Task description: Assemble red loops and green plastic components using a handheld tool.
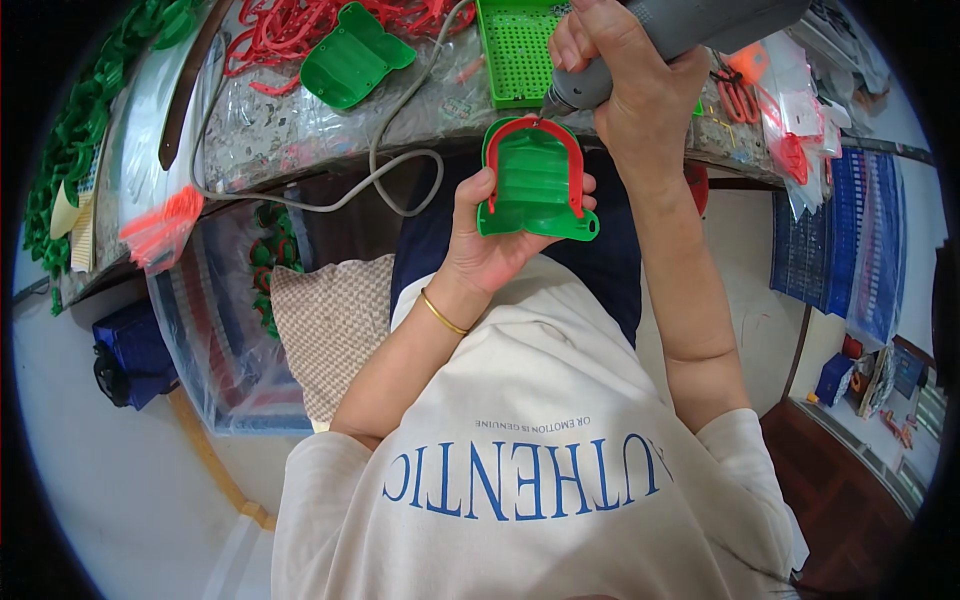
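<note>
My left hand is closed on a green plastic shell with a scalloped lower edge, its thumb at the left side and fingers behind and at the right. A red U-shaped plastic strip lies along the shell's upper rim, curved end away from me. In my right hand is a grey power screwdriver; its fingers wrap round the body. The tool's tip meets the top of the red strip or sits just above it; I cannot tell which.
On the workbench lie another green shell, a heap of red strips, a grey cable and a green perforated basket. Red-handled scissors lie at the right. A plastic-lined crate stands below left.
</note>
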